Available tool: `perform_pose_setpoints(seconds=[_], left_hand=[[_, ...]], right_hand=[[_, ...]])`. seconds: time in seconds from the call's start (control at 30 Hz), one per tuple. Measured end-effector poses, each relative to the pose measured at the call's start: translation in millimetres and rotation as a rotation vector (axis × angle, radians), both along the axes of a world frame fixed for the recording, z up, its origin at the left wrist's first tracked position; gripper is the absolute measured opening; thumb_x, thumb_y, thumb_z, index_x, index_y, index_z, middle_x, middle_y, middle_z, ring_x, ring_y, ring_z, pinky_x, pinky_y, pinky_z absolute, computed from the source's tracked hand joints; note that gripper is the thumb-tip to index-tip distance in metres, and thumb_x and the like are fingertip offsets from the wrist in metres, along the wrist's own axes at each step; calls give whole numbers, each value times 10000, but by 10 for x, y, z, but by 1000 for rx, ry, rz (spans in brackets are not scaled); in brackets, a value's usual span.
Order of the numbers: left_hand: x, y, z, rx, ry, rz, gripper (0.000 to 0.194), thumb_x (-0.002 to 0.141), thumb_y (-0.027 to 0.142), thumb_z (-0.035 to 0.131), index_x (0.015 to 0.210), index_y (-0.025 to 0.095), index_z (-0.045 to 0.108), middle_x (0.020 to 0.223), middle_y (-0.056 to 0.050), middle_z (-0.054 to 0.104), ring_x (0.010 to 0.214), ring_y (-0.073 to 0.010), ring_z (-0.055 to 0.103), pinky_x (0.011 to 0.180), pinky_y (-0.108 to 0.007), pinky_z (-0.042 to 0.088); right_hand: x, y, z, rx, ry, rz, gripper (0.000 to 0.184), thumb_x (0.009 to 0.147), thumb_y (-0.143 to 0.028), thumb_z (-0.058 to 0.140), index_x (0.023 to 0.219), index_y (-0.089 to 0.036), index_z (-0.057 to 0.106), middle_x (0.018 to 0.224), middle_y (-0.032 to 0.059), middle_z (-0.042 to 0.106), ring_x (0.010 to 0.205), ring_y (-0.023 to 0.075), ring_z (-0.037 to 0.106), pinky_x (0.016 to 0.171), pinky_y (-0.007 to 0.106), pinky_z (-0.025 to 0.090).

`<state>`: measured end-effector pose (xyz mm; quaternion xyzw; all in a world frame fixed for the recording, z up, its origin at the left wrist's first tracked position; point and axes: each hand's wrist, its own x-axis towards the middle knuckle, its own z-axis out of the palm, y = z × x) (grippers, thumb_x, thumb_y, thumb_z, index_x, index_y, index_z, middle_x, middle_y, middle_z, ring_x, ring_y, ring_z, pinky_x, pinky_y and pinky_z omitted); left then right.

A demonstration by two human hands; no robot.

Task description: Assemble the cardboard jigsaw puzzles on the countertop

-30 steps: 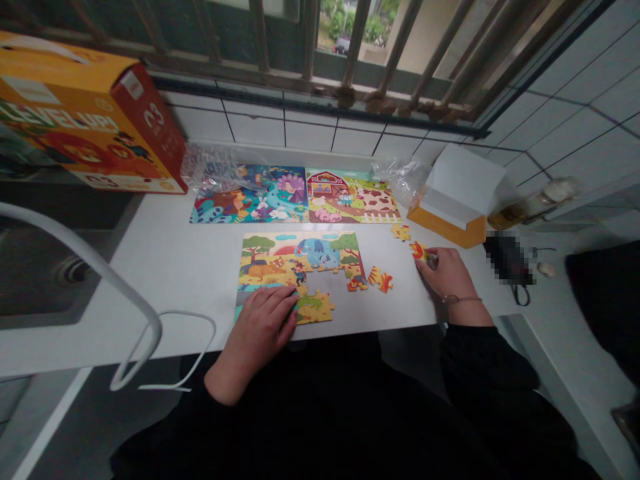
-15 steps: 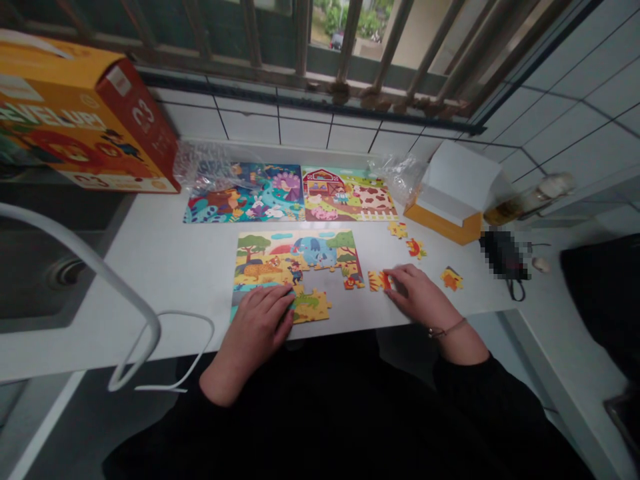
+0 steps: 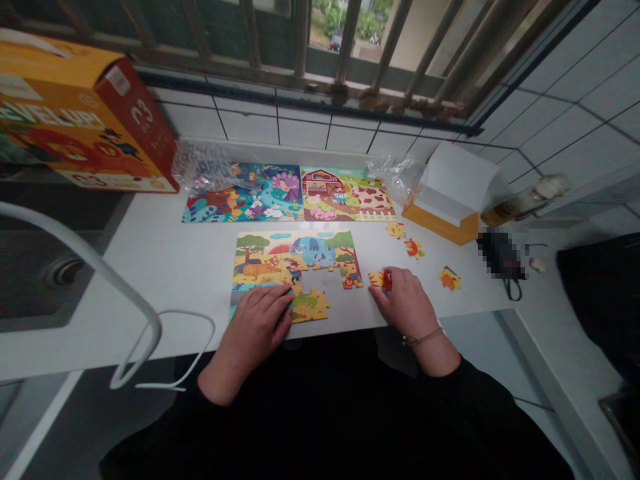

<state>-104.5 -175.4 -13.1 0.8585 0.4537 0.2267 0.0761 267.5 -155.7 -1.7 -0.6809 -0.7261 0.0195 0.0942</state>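
A partly assembled jigsaw puzzle [image 3: 257,270] of savanna animals lies on the white counter, with a gap at its lower right. My left hand [image 3: 261,319] rests over its lower left part, fingers stretched out and lying flat. To the right of the gap, my right hand [image 3: 411,301] has thumb and fingers closed around orange-and-red puzzle pieces [image 3: 376,279]; its fingers partly hide them, so I cannot tell whether they are joined. Loose puzzle pieces lie beyond that hand: a yellow one [image 3: 396,230], a red-and-yellow one [image 3: 415,249] and an orange one [image 3: 450,279].
Behind lie a night-forest picture [image 3: 270,200] and a farm picture [image 3: 345,197], with clear plastic wrap nearby. An orange box [image 3: 135,127] stands at left, an opened box [image 3: 443,220] at back right. A white cable-like arm [image 3: 100,267] crosses the left side.
My right hand has turned and its wrist has shifted left, with the thumb now nearer the left end of the orange-and-red pieces. My left hand stays in place.
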Motion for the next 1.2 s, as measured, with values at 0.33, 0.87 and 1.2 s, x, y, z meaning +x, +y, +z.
perform_pose_setpoints(seconds=[0.33,0.87,1.2], left_hand=[[9,-5,-7,-6,-15,13,288,1060,234,619,1335,211,700,1458,-121,728,1291,-343,676,1134,-585,523],[9,-6,12,-27,-32,14,303,1050,236,629,1337,225,724,1448,-121,737,1295,-340,681,1131,-589,531],[11,-1,17,-15,-18,10,293,1050,229,628,1328,207,719,1440,-128,739,1276,-346,684,1117,-587,534]], right_hand=[[299,-8,219,-117,270,346,425,871,-193,738,1270,-231,598,1224,123,677,1156,319,669,1041,512,584],[-62,-48,141,-167,452,556,457,953,-186,712,1388,-284,612,1369,110,716,1285,301,704,1115,557,607],[-82,-59,182,-182,423,563,427,967,-186,685,1384,-264,636,1388,109,739,1301,293,714,1122,534,604]])
